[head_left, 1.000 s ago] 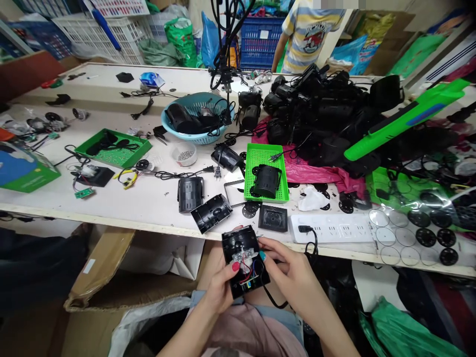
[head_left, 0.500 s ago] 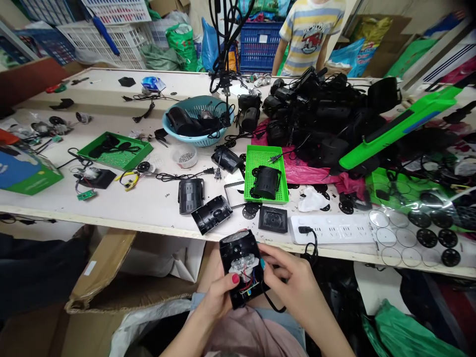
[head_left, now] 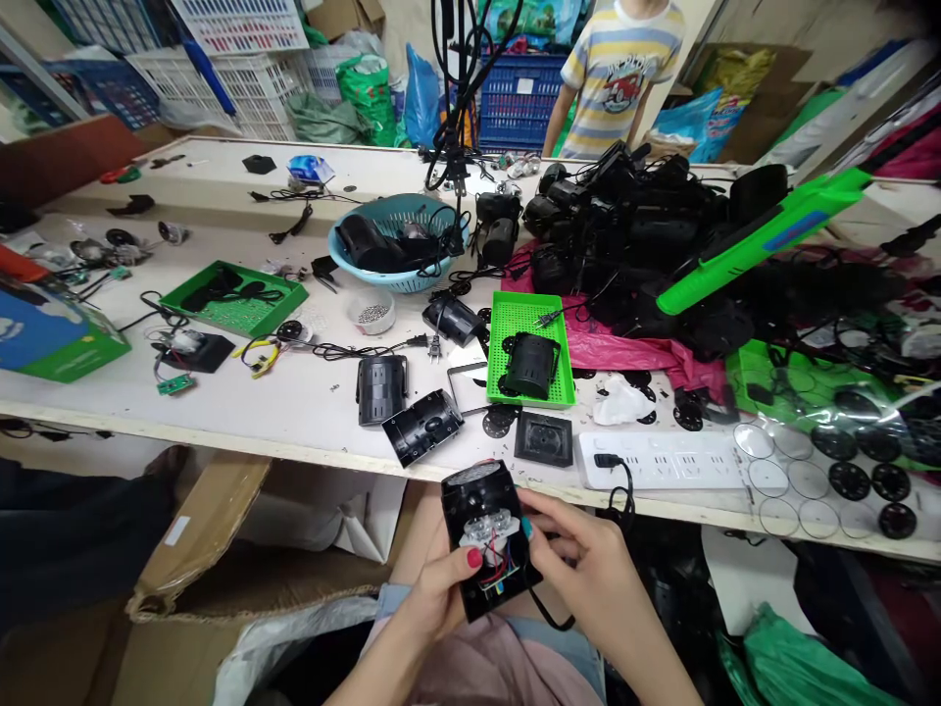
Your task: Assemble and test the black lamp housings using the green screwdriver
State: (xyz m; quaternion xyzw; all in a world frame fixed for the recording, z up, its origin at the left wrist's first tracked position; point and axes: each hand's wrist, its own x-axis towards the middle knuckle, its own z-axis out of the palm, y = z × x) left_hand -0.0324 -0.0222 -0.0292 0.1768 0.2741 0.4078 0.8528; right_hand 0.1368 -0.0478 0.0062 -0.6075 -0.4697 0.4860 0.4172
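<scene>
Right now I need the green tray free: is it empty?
No, a black housing lies in the green tray on the table.

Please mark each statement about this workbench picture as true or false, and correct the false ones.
1. Both hands hold one open black housing. True: the left hand and the right hand grip the black housing below the table edge.
2. Coloured wires show inside the housing. True: red and blue wires sit under a clear lens piece.
3. The small green tray is empty. False: the green tray carries a black casing.
4. The teal basket stands on the floor. False: the teal basket stands on the table and holds black parts.
5. Nothing is plugged into the white power strip. False: a black plug sits in the left end of the power strip.
</scene>
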